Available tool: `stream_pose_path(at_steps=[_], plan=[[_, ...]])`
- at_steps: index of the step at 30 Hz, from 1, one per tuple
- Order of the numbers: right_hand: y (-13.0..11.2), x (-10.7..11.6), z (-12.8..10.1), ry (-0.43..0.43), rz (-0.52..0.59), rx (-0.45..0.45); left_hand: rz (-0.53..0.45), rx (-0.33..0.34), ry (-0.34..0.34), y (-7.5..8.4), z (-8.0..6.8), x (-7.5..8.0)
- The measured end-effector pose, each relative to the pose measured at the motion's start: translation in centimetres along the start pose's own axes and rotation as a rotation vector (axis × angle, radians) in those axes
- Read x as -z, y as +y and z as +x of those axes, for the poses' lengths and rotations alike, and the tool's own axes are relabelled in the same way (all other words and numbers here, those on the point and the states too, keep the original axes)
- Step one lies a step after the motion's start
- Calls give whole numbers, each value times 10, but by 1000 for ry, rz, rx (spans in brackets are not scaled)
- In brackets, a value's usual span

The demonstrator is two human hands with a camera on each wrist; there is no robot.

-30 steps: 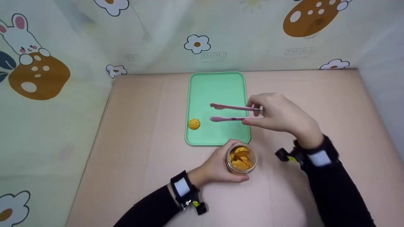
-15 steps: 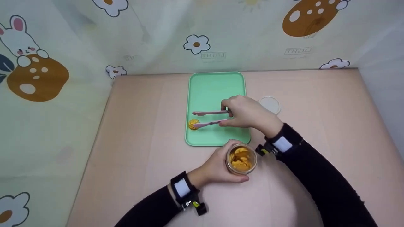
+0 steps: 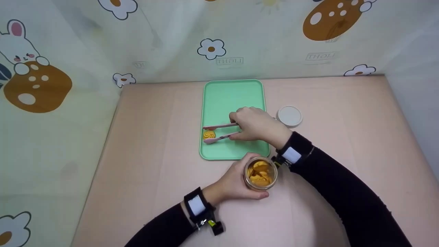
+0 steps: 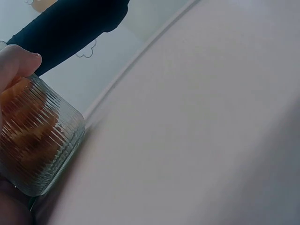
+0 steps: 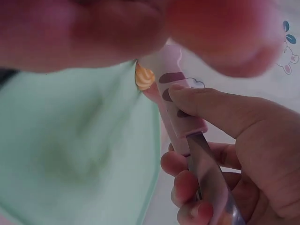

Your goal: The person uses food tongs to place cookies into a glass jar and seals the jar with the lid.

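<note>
My right hand (image 3: 255, 125) grips pink tongs (image 3: 219, 132) over the green tray (image 3: 233, 96). The two tong tips sit on either side of a swirled orange cookie (image 3: 209, 134) at the tray's near left. In the right wrist view my fingers (image 5: 220, 112) curl round the pink tongs (image 5: 176, 101), with the cookie (image 5: 144, 77) at the tips. My left hand (image 3: 236, 180) holds a ribbed glass jar (image 3: 260, 173) of orange cookies just in front of the tray. The left wrist view shows that jar (image 4: 35, 140) under my thumb.
A round white lid (image 3: 289, 116) lies on the pink table (image 3: 343, 137) to the right of the tray. Patterned curtain walls (image 3: 212, 37) close in the back and both sides.
My right hand carried the tongs left and down across the tray until the tips came either side of the cookie. This uncovered the white lid. The left hand and jar stayed put.
</note>
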State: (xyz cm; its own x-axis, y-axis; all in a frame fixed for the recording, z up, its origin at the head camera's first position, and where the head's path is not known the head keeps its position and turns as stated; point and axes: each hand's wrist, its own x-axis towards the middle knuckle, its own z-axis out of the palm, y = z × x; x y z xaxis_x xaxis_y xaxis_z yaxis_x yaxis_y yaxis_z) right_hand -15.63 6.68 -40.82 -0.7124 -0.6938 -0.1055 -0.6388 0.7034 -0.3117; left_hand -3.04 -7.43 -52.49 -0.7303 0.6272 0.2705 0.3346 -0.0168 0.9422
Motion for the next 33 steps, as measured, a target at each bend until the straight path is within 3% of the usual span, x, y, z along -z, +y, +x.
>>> stream_pose_path(at_steps=[18, 33], plan=[[3, 4, -2, 2, -38, -23, -7, -2, 0, -1, 2, 0], [53, 7, -34, -17, 94, -37, -24, 5, -11, -2, 4, -1]])
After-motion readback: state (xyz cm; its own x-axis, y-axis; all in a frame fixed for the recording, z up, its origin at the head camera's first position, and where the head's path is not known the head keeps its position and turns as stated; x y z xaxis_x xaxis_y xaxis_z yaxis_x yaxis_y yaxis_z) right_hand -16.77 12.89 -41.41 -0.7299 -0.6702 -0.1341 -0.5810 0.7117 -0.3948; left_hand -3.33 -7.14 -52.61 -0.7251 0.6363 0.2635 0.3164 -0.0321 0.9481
